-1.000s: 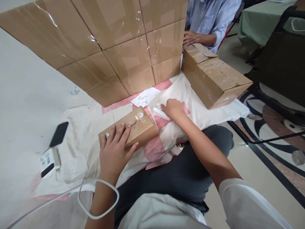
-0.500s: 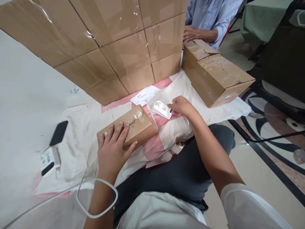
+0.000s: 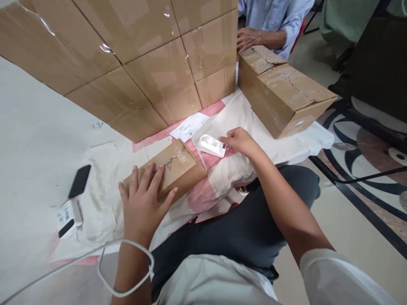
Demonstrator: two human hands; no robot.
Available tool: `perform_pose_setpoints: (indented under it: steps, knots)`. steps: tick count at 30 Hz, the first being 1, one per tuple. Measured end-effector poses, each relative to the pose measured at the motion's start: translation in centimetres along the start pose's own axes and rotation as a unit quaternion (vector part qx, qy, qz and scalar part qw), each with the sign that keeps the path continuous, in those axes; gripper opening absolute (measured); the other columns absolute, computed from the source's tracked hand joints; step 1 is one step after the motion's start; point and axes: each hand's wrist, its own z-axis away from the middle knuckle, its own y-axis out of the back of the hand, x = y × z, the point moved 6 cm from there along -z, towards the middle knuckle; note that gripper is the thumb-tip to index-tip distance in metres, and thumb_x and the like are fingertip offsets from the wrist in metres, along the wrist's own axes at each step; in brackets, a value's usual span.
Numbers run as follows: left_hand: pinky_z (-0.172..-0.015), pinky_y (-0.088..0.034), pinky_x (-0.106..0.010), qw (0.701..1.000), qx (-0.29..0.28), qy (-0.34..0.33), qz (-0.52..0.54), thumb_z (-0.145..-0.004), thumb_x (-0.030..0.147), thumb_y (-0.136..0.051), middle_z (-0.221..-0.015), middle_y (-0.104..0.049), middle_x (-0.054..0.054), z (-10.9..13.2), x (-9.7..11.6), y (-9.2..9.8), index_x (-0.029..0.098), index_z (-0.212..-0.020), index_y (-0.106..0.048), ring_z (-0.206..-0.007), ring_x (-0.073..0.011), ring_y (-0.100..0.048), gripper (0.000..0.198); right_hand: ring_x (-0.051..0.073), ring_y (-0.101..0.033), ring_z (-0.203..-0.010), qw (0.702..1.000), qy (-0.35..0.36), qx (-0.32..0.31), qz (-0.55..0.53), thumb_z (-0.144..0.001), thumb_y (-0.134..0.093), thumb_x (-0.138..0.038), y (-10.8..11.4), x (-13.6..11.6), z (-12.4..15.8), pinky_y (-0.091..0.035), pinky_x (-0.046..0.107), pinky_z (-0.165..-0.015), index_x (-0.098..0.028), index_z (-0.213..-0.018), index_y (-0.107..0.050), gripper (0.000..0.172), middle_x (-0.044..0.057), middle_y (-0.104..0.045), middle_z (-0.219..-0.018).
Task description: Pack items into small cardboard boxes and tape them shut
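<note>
My left hand (image 3: 143, 199) lies with fingers spread on a small brown cardboard box (image 3: 187, 167). Clear tape and a ragged dark line run along the box's top. To the right of the box, my right hand (image 3: 240, 142) is closed in a pinch at the right end of a small white object (image 3: 208, 146) with a shiny greyish top. A small dark spot shows by those fingertips; I cannot make out what it is. The white object lies on the pink and cream cloth (image 3: 203, 197). Just behind it is a sheet of paper (image 3: 189, 127) with line drawings.
Taped cardboard boxes (image 3: 152, 63) form a wall behind. A longer carton (image 3: 286, 93) stands at right, near a person's hand (image 3: 249, 39) and blue sleeve. A black phone (image 3: 79, 181) and a white device (image 3: 68, 216) lie left. A white cable (image 3: 127, 241) crosses my left forearm.
The view has shifted slightly. My left hand has slid a little left on the box, its little finger spreading out. The white object has turned slightly at my right fingers.
</note>
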Motion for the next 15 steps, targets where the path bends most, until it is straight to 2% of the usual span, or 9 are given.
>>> perform_pose_setpoints:
  steps: [2,4,6,8,10,12,13,15]
  knots:
    - [-0.119,-0.03,-0.068,0.997,0.061,-0.028,0.048,-0.089,0.036,-0.069,-0.151,-0.056,-0.017,0.1,3.0,0.8,0.026,-0.149,-0.049,-0.148,-0.0433,-0.041,0.064,0.013,-0.058,-0.055,0.999,0.018,-0.012,0.025,-0.084,-0.069,-0.036,-0.2,-0.1,-0.3,-0.045,0.023,-0.057,-0.022,-0.056,-0.04,0.042,0.0,-0.061,-0.056]
    - [-0.115,-0.045,-0.051,0.973,0.117,-0.082,0.179,-0.086,0.024,-0.071,-0.14,-0.063,-0.014,0.0,7.3,0.2,0.028,-0.145,-0.05,-0.138,-0.0324,-0.055,0.063,0.013,-0.056,-0.055,0.998,0.025,-0.014,0.055,-0.083,-0.068,-0.037,-0.2,-0.2,-0.5,-0.043,0.024,-0.058,-0.021,-0.055,-0.042,0.041,0.0,-0.061,-0.056]
    - [-0.114,-0.048,-0.044,0.94,0.121,-0.128,0.293,-0.087,0.022,-0.068,-0.136,-0.064,-0.011,-0.9,11.7,-2.4,0.029,-0.142,-0.05,-0.135,-0.0272,-0.058,0.058,0.014,-0.056,-0.056,0.997,0.029,-0.011,0.073,-0.084,-0.067,-0.038,-0.2,-0.5,-0.5,-0.042,0.025,-0.059,-0.021,-0.055,-0.042,0.042,0.0,-0.06,-0.055]
    - [-0.119,-0.043,-0.045,0.942,0.07,-0.072,0.321,-0.089,0.025,-0.065,-0.155,-0.048,-0.018,-3.1,14.5,-7.0,0.022,-0.148,-0.042,-0.148,-0.0291,-0.044,0.064,0.014,-0.056,-0.055,0.997,0.032,-0.009,0.075,-0.086,-0.065,-0.038,-0.2,-0.9,-0.2,-0.042,0.026,-0.061,-0.021,-0.054,-0.042,0.042,0.0,-0.059,-0.053]
    - [-0.125,-0.032,-0.053,0.952,0.03,0.03,0.303,-0.085,0.03,-0.07,-0.168,-0.022,-0.024,-5.8,15.1,-11.5,0.015,-0.155,-0.031,-0.159,-0.0366,-0.019,0.082,0.015,-0.057,-0.055,0.997,0.026,-0.012,0.072,-0.087,-0.064,-0.036,-0.2,-1.2,0.1,-0.042,0.027,-0.061,-0.021,-0.054,-0.043,0.042,0.001,-0.06,-0.053]
    - [-0.126,-0.021,-0.061,0.953,0.01,0.12,0.279,-0.081,0.033,-0.073,-0.171,-0.008,-0.025,-8.1,14.4,-14.7,0.014,-0.157,-0.026,-0.16,-0.0415,-0.004,0.091,0.015,-0.058,-0.055,0.997,0.018,-0.018,0.073,-0.087,-0.063,-0.033,-0.3,-1.4,0.2,-0.043,0.027,-0.061,-0.021,-0.054,-0.044,0.04,0.002,-0.062,-0.055]
    - [-0.126,-0.019,-0.061,0.95,0.006,0.149,0.275,-0.079,0.034,-0.075,-0.171,-0.007,-0.026,-9.0,13.8,-15.7,0.013,-0.158,-0.025,-0.16,-0.0419,-0.004,0.095,0.015,-0.058,-0.056,0.997,0.015,-0.019,0.078,-0.087,-0.064,-0.032,-0.3,-1.4,0.3,-0.043,0.027,-0.062,-0.021,-0.054,-0.044,0.04,0.002,-0.063,-0.055]
    - [-0.126,-0.022,-0.057,0.946,0.006,0.181,0.269,-0.076,0.035,-0.077,-0.168,-0.015,-0.025,-10.2,12.8,-16.8,0.014,-0.157,-0.026,-0.159,-0.0407,-0.013,0.099,0.015,-0.059,-0.058,0.996,0.017,-0.018,0.091,-0.087,-0.064,-0.03,-0.3,-1.4,0.2,-0.045,0.028,-0.067,-0.021,-0.053,-0.045,0.039,0.002,-0.063,-0.055]
